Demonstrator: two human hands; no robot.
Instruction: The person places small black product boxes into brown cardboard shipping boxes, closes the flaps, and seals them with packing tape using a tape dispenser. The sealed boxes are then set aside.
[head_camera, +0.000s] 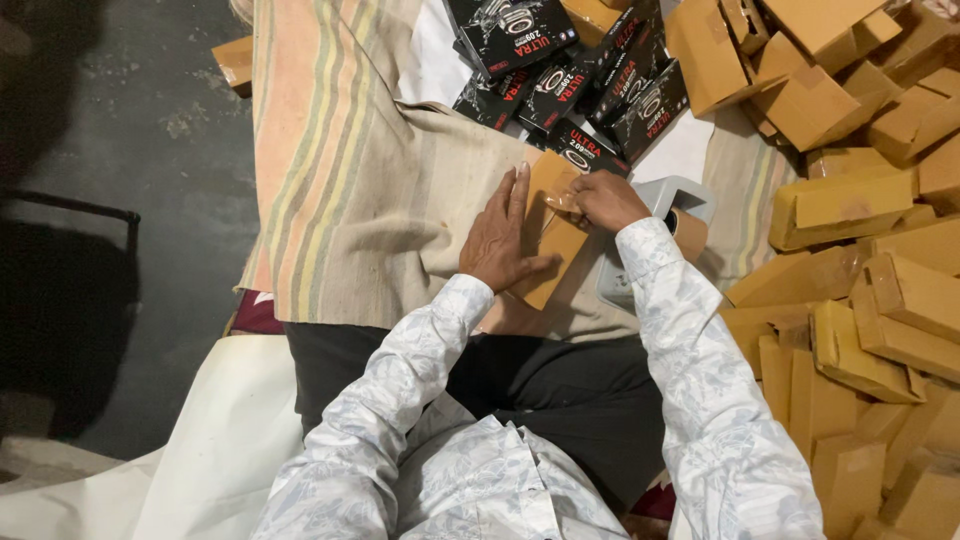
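Observation:
A small brown cardboard box (551, 250) lies on a striped cloth (350, 180) in front of me. My left hand (503, 238) lies flat against the box's left side, fingers stretched out, holding it down. My right hand (604, 200) is closed at the box's top right end, pinching something there; what it pinches is hidden. A grey tape dispenser with a brown roll (680, 222) sits just to the right of my right hand.
Several black printed cartons (570, 75) are heaped beyond the box. A large pile of brown cardboard boxes (860, 260) fills the right side. Dark concrete floor (120, 200) is to the left, a white sheet (200, 450) at lower left.

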